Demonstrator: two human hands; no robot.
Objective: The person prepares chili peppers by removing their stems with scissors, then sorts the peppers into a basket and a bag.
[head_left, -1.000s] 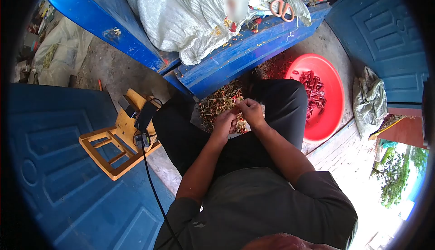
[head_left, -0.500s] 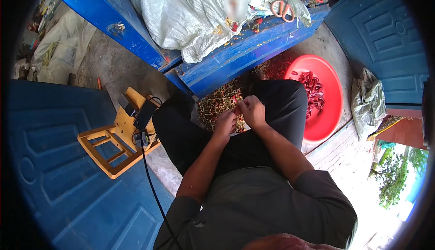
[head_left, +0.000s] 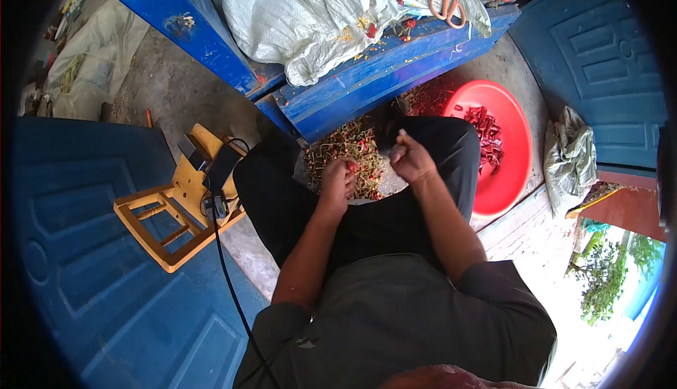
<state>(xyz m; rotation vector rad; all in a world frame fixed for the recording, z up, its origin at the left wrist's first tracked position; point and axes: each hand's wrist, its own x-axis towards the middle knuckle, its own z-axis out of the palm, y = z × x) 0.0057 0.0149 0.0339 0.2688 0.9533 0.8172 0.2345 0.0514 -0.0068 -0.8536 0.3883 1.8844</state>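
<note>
Two hands apart at frame centre, work judged partway.
I log the left hand [head_left: 334, 183] with fingers curled nearly closed on a small red piece [head_left: 352, 167]; the right hand [head_left: 413, 163] has fingers bent close together, and I cannot tell whether they grip anything. Many red pods [head_left: 486, 134] lie in the red basin [head_left: 522, 153], right of centre; a mixed heap of stems [head_left: 338, 143] and red bits, mid-frame, suggests more remains unhandled. Total unknown.
</note>
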